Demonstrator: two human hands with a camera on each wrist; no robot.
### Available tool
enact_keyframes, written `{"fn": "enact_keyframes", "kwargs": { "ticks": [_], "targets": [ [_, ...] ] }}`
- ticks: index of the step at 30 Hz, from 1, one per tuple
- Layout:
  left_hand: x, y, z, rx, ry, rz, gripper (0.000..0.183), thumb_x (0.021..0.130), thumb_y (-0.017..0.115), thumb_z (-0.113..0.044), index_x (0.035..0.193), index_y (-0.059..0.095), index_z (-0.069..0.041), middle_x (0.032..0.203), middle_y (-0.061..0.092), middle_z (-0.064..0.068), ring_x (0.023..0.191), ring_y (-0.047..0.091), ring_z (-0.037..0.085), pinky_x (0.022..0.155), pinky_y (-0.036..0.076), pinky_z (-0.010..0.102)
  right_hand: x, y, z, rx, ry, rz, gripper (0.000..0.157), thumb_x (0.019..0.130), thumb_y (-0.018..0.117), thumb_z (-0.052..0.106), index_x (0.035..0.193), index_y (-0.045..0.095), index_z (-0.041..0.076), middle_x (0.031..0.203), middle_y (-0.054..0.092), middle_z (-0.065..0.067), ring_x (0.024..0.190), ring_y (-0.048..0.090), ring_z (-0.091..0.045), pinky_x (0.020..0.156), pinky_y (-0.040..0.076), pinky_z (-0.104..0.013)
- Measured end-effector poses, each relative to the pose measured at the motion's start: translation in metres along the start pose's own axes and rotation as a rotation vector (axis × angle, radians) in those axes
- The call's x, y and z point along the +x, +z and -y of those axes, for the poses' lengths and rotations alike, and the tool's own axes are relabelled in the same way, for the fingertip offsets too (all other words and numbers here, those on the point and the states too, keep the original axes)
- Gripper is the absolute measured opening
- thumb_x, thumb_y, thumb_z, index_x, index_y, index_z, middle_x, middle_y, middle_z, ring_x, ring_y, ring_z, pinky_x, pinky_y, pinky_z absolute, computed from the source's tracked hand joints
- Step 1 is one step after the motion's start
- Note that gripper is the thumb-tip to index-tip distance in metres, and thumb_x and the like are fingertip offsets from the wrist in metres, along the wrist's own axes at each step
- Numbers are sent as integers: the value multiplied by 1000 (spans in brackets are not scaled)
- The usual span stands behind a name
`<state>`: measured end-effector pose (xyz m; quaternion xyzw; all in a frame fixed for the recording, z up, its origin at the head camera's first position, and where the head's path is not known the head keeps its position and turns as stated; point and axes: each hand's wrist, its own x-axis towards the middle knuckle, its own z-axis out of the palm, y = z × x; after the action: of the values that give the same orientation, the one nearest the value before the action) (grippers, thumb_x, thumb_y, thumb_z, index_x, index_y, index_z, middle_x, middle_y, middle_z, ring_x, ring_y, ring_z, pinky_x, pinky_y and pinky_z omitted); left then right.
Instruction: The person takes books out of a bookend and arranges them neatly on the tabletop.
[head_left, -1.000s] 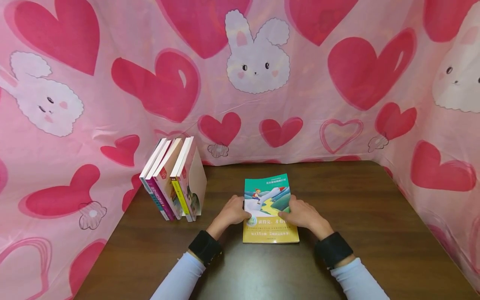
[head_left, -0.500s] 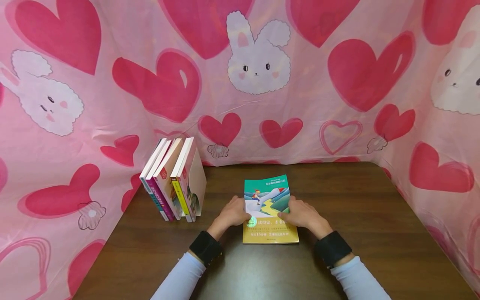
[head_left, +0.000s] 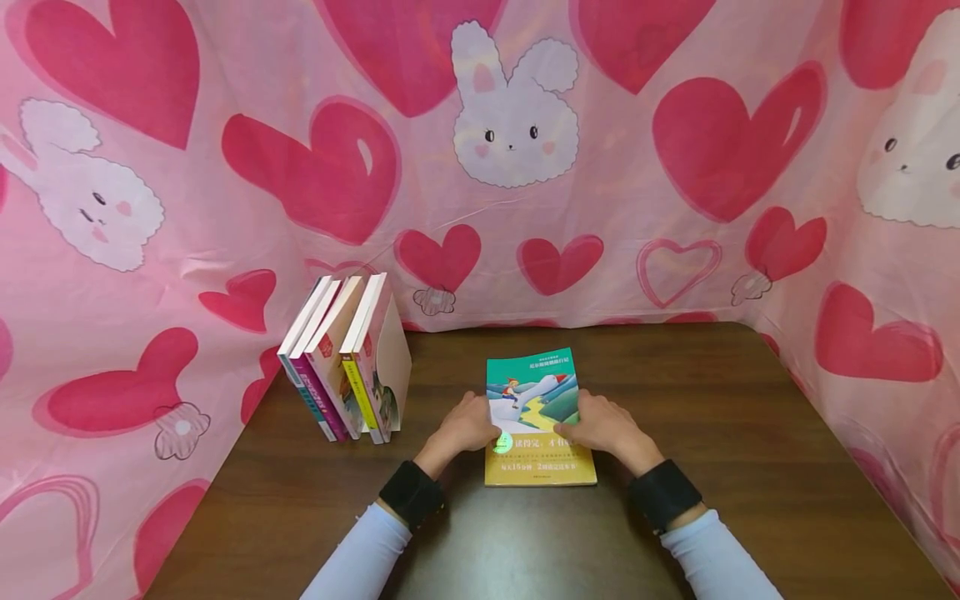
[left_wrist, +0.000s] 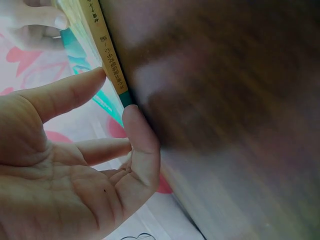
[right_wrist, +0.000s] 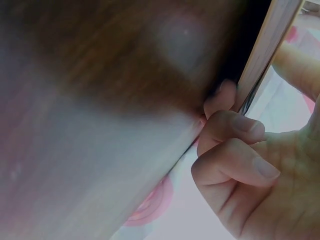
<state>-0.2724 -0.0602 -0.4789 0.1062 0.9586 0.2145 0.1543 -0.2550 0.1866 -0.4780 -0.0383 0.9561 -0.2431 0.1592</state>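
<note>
A paperback book with a green, blue and yellow cover lies on the table, cover up. On its left side my left hand holds the edge, the thumb at the cover. My right hand grips the opposite edge, its thumb lying on the cover. In the left wrist view the left hand has thumb and fingertips against the yellow spine. Curled fingers of the right hand sit by the page edge in the right wrist view.
Several upright books stand at the left of the brown wooden table, beside a white bookend. A pink curtain with hearts and rabbits hangs behind and along the sides of the table.
Both hands keep their hold on the book, which has barely moved. The whole head view shifts very slightly.
</note>
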Motion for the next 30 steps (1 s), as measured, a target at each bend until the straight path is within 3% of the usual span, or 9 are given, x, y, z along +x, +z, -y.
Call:
{"fn": "enact_keyframes", "kwargs": {
  "ticks": [16,30],
  "targets": [
    [2,1,2,-16,-1,8,38,92,81,-17,118,64,5,96,52,10,95,48,26,76,46,39,-1,1,2,-46,-10,-1,75,92,80,44,135,52,-10,102,63,-13,92,60,-30,83,54,-51],
    [2,0,1,7,6,13,41,92,81,-18,120,63,6,98,52,11,94,49,26,77,47,41,1,3,2,-76,-9,1,81,92,79,44,141,47,-12,114,64,-19,98,60,-33,89,55,-56]
  ]
}}
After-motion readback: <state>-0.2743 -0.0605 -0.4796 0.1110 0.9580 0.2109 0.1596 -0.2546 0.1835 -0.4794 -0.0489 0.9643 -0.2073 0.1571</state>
